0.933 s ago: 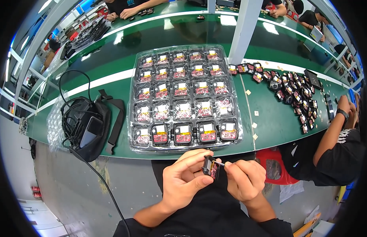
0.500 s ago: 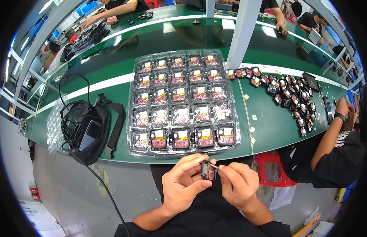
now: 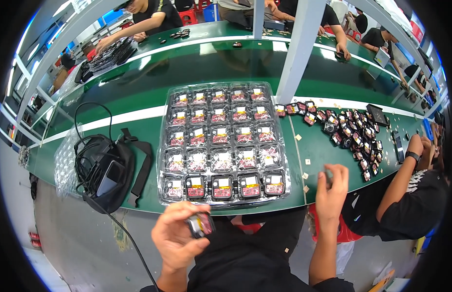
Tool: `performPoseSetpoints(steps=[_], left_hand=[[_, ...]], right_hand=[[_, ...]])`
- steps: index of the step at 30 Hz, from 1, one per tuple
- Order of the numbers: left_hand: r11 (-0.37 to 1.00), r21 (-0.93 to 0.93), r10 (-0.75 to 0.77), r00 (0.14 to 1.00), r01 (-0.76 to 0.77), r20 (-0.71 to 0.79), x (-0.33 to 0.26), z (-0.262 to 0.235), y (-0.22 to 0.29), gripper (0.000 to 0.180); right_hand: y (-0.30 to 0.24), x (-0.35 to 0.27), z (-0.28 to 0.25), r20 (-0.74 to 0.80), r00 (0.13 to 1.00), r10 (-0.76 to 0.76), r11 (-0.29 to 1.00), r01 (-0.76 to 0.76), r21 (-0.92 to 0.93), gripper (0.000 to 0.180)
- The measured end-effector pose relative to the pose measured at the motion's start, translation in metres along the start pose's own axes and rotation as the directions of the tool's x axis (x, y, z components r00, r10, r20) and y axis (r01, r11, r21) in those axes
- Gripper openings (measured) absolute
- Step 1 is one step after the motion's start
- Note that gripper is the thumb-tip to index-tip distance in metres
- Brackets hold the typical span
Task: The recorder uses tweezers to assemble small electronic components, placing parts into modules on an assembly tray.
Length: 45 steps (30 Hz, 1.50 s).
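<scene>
In front of my lap, below the tray's near edge, my left hand [image 3: 175,238] holds a small black square electronic module [image 3: 201,225], tilted, with a red circuit board and a yellow strip showing. Its fingers and thumb grip the casing by the edges. My right hand [image 3: 333,190] is raised to the right of the tray, by the table's front edge. Its fingers are bent and apart from the thumb, and I see nothing between them. A clear plastic tray [image 3: 163,160] holds rows of similar modules [image 3: 221,186] in its pockets.
Loose modules [image 3: 352,129] lie heaped on the green table [image 3: 294,190] at right, with small cream squares [image 3: 305,176] scattered near. A black bag [image 3: 107,170] with cables is at left. A grey post [image 3: 299,53] rises behind the tray. A co-worker's arm [image 3: 398,180] reaches in at right.
My hands have come apart. The left has moved left with the module; the right has left the module and risen to the right, no longer pinching the thin thing it held there.
</scene>
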<state>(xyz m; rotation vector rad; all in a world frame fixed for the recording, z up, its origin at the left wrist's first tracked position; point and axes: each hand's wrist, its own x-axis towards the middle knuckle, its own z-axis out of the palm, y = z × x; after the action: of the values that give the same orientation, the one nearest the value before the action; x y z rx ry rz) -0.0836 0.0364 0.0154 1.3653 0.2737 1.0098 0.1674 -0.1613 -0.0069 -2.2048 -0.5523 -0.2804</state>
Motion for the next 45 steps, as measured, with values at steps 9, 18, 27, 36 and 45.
performPoseSetpoints(steps=[9, 18, 27, 36, 45], left_hand=[[0.847, 0.527, 0.140, 0.985, -0.067, -0.100, 0.040, -0.040, 0.003, 0.031], [0.508, 0.848, 0.173, 0.982, -0.152, 0.073, 0.055, -0.040, 0.005, 0.022], [0.530, 0.845, 0.069, 0.997, -0.066, 0.034, 0.060, -0.036, 0.006, 0.022], [0.544, 0.839, 0.006, 1.000, 0.004, -0.008, 0.063, -0.036, 0.001, 0.021], [0.486, 0.873, 0.005, 0.999, 0.042, -0.051, 0.061, -0.038, -0.006, 0.026]], right_hand=[[0.105, 0.020, -0.021, -0.174, 0.984, 0.027, 0.886, -0.104, -0.452, 0.034], [0.103, 0.023, -0.015, -0.250, 0.965, 0.075, 0.871, -0.186, -0.455, 0.044], [0.096, 0.027, -0.017, -0.225, 0.955, 0.194, 0.757, -0.292, -0.585, 0.037], [0.114, 0.024, -0.024, -0.274, 0.961, 0.037, 0.816, -0.187, -0.547, 0.044], [0.122, 0.022, -0.038, -0.293, 0.909, 0.296, 0.685, -0.416, -0.598, 0.049]])
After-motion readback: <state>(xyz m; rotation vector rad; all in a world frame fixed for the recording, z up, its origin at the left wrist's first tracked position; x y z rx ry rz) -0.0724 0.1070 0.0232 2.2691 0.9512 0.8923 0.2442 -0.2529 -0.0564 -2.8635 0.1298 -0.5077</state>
